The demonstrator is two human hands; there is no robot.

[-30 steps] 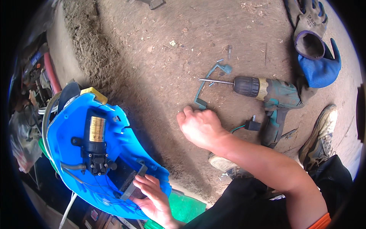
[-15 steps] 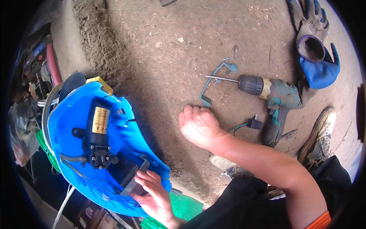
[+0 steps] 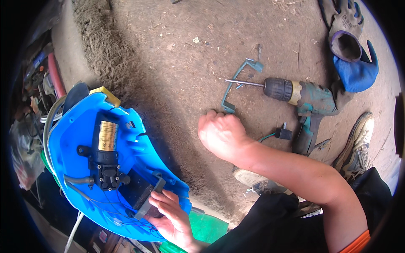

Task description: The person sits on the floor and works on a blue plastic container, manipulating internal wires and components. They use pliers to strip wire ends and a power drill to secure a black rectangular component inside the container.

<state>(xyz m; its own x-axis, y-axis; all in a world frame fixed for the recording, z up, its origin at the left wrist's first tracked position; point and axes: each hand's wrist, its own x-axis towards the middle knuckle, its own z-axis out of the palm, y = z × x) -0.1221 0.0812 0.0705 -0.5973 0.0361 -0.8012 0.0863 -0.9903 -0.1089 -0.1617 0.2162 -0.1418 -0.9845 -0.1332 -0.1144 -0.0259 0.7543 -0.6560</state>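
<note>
My left hand (image 3: 171, 215) is curled round a grey bracket (image 3: 149, 197) that lies across a dark block (image 3: 136, 189) inside a blue plastic housing (image 3: 158, 158). Its thumb is partly hidden behind the bracket. My right hand (image 3: 223, 135) is closed in a fist over the ground; whatever its fingers hold, if anything, is hidden. Just beyond its knuckles lies a teal bracket (image 3: 228, 93), with small screws around it. A black pump motor (image 3: 105, 158) with a gold label sits in the housing, with thin wires running below it.
A teal and black power drill (image 3: 312, 99) lies at right, its long bit pointing left. Near it is a small black box (image 3: 283, 133) with a green wire. Work gloves (image 3: 354, 71) lie at the far right. My shoe (image 3: 356, 143) stands below them. Clutter (image 3: 31, 139) fills the left edge.
The view has shifted slightly. Both hands keep nearly the same pose and place, the left still on the grey bracket and the right still closed near the teal one.
</note>
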